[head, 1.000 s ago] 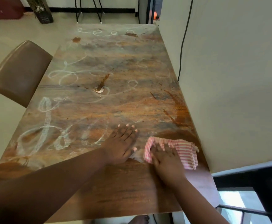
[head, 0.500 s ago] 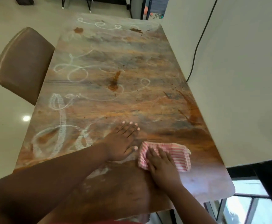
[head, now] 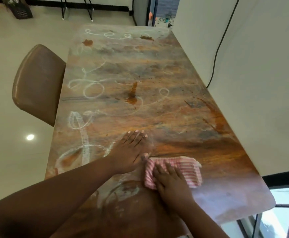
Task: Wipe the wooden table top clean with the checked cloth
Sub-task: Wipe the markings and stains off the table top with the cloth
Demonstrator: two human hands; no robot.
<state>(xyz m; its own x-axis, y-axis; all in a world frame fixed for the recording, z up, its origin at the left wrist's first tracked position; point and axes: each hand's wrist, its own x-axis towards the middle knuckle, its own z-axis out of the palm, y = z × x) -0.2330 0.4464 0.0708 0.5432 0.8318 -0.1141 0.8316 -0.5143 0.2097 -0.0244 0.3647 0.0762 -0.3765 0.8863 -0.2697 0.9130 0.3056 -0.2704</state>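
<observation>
Checked cloth (head: 186, 170), pink and white, folded to a thick pad, flat on the near right part of the surface (head: 157, 107). Near half pinned under right hand (head: 170, 183); far half and right edge showing past the fingertips.

Right-hand fingers (head: 160, 170) extended and slightly spread on top of cloth, pressing down, not curled round it. No pinch visible; palm weight looks to do the holding. Probably folded so for a firm pad that slides under a flat hand without bunching.

Left hand (head: 130, 152) flat on bare wood just left of cloth, fingers straight and together, pointing away, holding nothing. Thumb tip at the cloth's near-left corner, touching or almost; cannot tell which. Likely a brace, taking body weight while leaning over.

Around the cloth: wood darker and mostly free of marks on the right side. White chalk-like loops (head: 87, 88) and broad strokes down the left side and across the far end. Brown spill (head: 131, 95) near the middle, smaller brown blots at the far edge, rusty streaks by the right edge. Faint white smears close in front of the body.

Judged early in the job: most of the marking unwiped.

Padded brown chair (head: 37, 83) tucked at left edge. Wall (head: 243, 83) along the right edge, dark cable (head: 215, 54) hanging down it.
</observation>
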